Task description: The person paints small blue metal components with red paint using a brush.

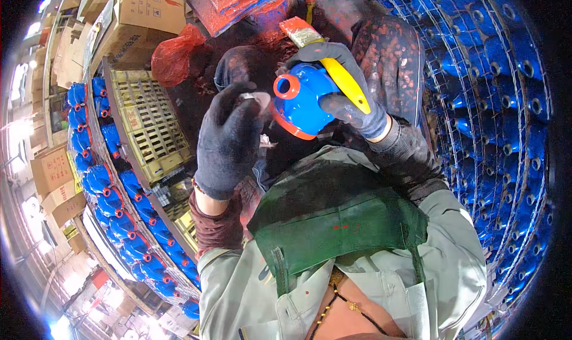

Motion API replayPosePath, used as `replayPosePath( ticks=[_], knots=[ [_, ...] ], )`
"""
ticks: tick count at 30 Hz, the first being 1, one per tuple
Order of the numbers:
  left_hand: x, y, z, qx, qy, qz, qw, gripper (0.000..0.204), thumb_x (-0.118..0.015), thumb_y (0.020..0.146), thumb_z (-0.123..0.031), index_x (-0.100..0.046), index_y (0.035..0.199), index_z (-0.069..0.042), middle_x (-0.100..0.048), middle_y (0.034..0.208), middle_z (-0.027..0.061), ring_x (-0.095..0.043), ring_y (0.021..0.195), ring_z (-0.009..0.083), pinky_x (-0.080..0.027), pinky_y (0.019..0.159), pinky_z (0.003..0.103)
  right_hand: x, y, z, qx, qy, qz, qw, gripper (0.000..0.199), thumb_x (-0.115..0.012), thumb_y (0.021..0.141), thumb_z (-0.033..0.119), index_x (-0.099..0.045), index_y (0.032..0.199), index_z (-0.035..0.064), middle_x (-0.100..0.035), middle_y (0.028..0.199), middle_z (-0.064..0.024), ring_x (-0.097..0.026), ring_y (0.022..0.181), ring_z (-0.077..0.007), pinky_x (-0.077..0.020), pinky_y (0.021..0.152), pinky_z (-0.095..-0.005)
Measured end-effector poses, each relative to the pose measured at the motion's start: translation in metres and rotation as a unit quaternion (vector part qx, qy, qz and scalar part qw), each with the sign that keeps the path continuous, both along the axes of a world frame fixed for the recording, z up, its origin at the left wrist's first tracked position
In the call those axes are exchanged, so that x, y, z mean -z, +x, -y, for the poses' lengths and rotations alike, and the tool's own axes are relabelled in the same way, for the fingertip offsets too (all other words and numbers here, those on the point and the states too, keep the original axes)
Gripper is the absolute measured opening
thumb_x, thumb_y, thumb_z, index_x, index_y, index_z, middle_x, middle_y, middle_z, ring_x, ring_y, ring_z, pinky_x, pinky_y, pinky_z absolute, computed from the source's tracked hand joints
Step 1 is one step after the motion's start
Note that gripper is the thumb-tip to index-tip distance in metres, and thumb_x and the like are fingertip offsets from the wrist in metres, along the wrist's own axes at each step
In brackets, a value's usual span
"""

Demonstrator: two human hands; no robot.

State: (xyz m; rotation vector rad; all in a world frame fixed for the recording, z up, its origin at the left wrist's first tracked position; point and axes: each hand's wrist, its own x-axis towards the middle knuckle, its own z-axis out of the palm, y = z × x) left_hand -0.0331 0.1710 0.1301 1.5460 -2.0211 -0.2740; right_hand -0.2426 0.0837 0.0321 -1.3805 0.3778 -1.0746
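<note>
My right hand, in a dark glove, is closed round a glossy blue rounded casting with a red-painted round opening and a red lower rim. The same hand also keeps hold of a paintbrush. Its yellow handle slants across the casting, and its red-coated bristles point up and left. Just left of the casting is my gloved left hand, fingers pinched on a small pale pinkish scrap, perhaps a rag. The scrap is close to the casting's red rim; whether they touch, I cannot tell.
Wire racks full of blue castings curve along the right, and more red-rimmed blue castings line the left. A yellowish slatted crate stands left of me. Beyond are a red plastic bag, a red-smeared tray and cardboard boxes.
</note>
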Motion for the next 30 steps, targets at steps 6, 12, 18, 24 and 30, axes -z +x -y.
replayPosePath(
  ticks=[6,12,18,24,30],
  knots=[
    [0.003,-0.007,-0.006,0.002,0.115,-0.011,0.993,0.024,-0.066,0.075,-0.010,-0.067,0.099,-0.010,-0.060,0.111,0.0106,-0.060,0.093,0.0312,-0.048,0.077,0.041,-0.001,0.003,-0.003,0.020,0.003,0.018,1.000,0.063,-0.075,0.076,0.030,-0.048,0.127,0.0064,-0.051,0.122,-0.0106,-0.051,0.114,-0.0225,-0.0378,0.101,-0.0371],
    [0.004,-0.004,-0.009,0.053,0.035,0.099,0.993,0.026,-0.066,0.077,-0.012,-0.068,0.103,-0.014,-0.059,0.105,0.0084,-0.058,0.092,0.0306,-0.045,0.078,0.043,0.000,-0.001,-0.004,0.023,0.009,0.015,1.000,0.066,-0.077,0.075,0.037,-0.048,0.127,0.0067,-0.053,0.121,-0.0119,-0.053,0.111,-0.0241,-0.0396,0.099,-0.0387],
    [0.004,-0.009,-0.011,0.050,0.021,0.191,0.980,0.023,-0.067,0.078,-0.017,-0.067,0.101,-0.011,-0.058,0.107,0.0085,-0.057,0.096,0.0290,-0.045,0.079,0.042,0.001,-0.002,-0.002,0.047,-0.021,-0.001,0.999,0.062,-0.076,0.075,0.029,-0.049,0.125,0.0062,-0.054,0.119,-0.0120,-0.054,0.110,-0.0243,-0.0406,0.098,-0.0385],
    [0.006,-0.052,-0.031,0.228,0.010,0.121,0.966,0.021,-0.073,0.073,-0.016,-0.065,0.092,-0.011,-0.062,0.099,0.0052,-0.061,0.086,0.0237,-0.046,0.074,0.037,-0.010,0.005,0.005,0.082,-0.007,0.050,0.995,0.052,-0.064,0.076,0.006,-0.047,0.125,0.0070,-0.056,0.113,-0.0097,-0.057,0.103,-0.0203,-0.0445,0.092,-0.0328],
    [0.003,-0.025,-0.033,-0.077,-0.100,-0.086,0.988,0.016,-0.074,0.068,0.004,-0.067,0.081,-0.002,-0.063,0.095,0.0150,-0.063,0.081,0.0236,-0.050,0.067,0.032,-0.007,0.001,-0.001,0.100,0.011,0.056,0.993,0.051,-0.062,0.079,0.006,-0.044,0.127,0.0065,-0.058,0.115,-0.0119,-0.056,0.103,-0.0158,-0.0457,0.090,-0.0287]
  ],
)
